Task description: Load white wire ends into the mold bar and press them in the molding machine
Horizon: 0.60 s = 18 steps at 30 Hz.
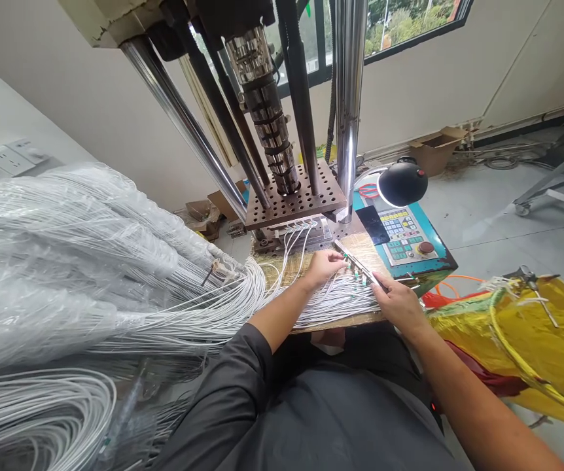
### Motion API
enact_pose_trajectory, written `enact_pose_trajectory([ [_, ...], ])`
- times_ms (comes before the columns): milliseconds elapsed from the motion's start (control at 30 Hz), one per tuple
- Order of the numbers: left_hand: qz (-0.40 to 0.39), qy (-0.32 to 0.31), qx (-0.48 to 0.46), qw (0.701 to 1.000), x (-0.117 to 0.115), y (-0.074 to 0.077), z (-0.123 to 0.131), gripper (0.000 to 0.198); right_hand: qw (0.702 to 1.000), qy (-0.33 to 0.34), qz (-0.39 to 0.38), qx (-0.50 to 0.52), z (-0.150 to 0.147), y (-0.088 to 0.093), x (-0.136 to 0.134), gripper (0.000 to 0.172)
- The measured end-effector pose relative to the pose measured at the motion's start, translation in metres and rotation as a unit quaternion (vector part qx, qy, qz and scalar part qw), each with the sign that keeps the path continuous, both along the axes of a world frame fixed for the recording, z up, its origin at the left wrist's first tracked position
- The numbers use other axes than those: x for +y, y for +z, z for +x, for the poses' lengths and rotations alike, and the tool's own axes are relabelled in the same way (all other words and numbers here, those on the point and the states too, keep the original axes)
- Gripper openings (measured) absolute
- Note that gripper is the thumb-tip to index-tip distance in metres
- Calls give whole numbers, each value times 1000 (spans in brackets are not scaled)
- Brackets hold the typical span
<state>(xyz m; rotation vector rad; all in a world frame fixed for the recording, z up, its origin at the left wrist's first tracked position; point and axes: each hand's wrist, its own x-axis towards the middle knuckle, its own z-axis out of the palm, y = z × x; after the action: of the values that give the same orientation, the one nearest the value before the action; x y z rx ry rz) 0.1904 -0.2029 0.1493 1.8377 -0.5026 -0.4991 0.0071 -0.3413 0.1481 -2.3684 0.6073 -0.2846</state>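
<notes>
My right hand is closed around the near end of a long narrow metal bar, which lies slanted above the cables. Along the bar sit several small green-and-white cable ends. My left hand pinches at the bar's left side, on what looks like the end of a white cable; the fingertips partly hide it. Under both hands a thick spread of white cables runs across the worktop. More cable ends sit in a row in the press's lower fixture, below its perforated plate.
Behind the worktop rises the press with its steel columns. To the right are a black lamp, a dark phone-like slab and a teal control panel. Plastic-wrapped cable bundles fill the left. Yellow sheeting lies at right.
</notes>
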Motion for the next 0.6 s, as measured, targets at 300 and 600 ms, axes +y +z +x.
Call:
enact_pose_trajectory([
  [300,95,-7,-153,984,-4,10,-7,21,1000,-9,3,22,0,5,1,52],
  [600,127,-43,-100,986,-23,11,-13,16,1000,-6,-2,10,-1,1,0,51],
])
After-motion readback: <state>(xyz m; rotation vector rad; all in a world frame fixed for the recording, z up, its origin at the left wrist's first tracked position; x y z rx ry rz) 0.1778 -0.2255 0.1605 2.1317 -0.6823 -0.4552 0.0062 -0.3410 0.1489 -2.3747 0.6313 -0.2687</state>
